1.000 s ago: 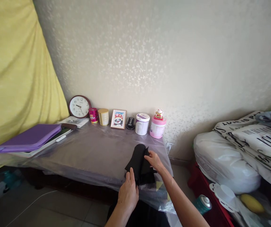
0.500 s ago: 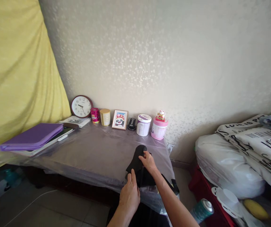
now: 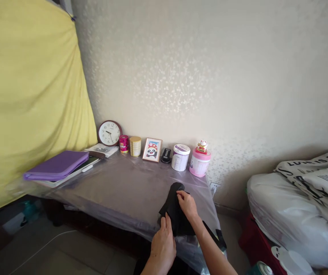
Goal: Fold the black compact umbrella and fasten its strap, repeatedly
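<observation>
Black strip [image 3: 214, 236] is newly exposed, lower right | black cloth [image 3: 172, 202] judged light, soft; best taken by its fold | pinched in right hand [image 3: 187, 204]; left hand [image 3: 164, 243] grip unclear

By the desk [image 3: 124, 187], the left grip [image 3: 164, 242] and right grip [image 3: 188, 204] are formed by slim, bare fingers; both forearms [image 3: 212, 250] are bared. Below the desk's near edge, black clothing [image 3: 184, 266] is worn.
</observation>
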Demonstrator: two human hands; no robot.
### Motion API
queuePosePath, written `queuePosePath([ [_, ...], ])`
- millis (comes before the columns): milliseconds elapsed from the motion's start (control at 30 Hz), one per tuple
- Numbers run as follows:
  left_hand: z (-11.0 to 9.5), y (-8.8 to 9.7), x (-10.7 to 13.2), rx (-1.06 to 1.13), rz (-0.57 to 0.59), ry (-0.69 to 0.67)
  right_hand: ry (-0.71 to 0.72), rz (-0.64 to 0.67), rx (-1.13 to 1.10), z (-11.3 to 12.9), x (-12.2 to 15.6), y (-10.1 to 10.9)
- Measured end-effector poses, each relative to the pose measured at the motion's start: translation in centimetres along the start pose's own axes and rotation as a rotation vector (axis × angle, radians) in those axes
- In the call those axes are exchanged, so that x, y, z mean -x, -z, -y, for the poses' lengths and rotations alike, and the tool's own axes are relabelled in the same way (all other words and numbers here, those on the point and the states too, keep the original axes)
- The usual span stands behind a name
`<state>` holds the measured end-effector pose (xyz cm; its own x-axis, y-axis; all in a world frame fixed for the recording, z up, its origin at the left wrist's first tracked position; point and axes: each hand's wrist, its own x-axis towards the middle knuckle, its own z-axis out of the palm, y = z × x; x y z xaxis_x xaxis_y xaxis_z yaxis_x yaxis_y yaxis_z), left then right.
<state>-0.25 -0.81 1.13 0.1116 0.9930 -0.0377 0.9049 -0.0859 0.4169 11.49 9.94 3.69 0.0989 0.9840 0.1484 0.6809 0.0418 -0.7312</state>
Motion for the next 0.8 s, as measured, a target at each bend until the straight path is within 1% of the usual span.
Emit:
queuePosePath([
  [133,-0.1,-0.1,0.0,0.004,0.011,0.006,0.127,-0.160,0.286,-0.4,0.2,-0.5],
  [233,-0.2,0.1,-0.1,-0.001,0.026,0.020,0.110,-0.235,0.333,-0.8,0.1,-1.6],
  [333,-0.4,0.6,-0.1,-0.007,0.048,0.018,0.037,-0.296,0.334,-1.2,-0.2,-2.9],
  [400,-0.6,0.8,-0.1,-0.020,0.061,0.024,0.016,-0.295,0.352,-1.1,-0.3,-3.7],
  [467,-0.8,1.0,-0.2,-0.044,0.077,0.029,-0.005,-0.259,0.387,-0.8,-0.4,-4.2],
  [600,-1.2,1.1,-0.4,-0.120,0.093,0.035,-0.129,-0.198,0.453,0.6,-0.6,-4.9],
  [667,-1.3,1.2,-0.5,-0.141,0.093,0.055,-0.167,-0.177,0.476,1.2,-0.6,-5.2],
  [800,-1.3,1.3,-0.7,-0.091,0.103,0.101,-0.199,-0.161,0.508,1.7,-0.6,-5.7],
])
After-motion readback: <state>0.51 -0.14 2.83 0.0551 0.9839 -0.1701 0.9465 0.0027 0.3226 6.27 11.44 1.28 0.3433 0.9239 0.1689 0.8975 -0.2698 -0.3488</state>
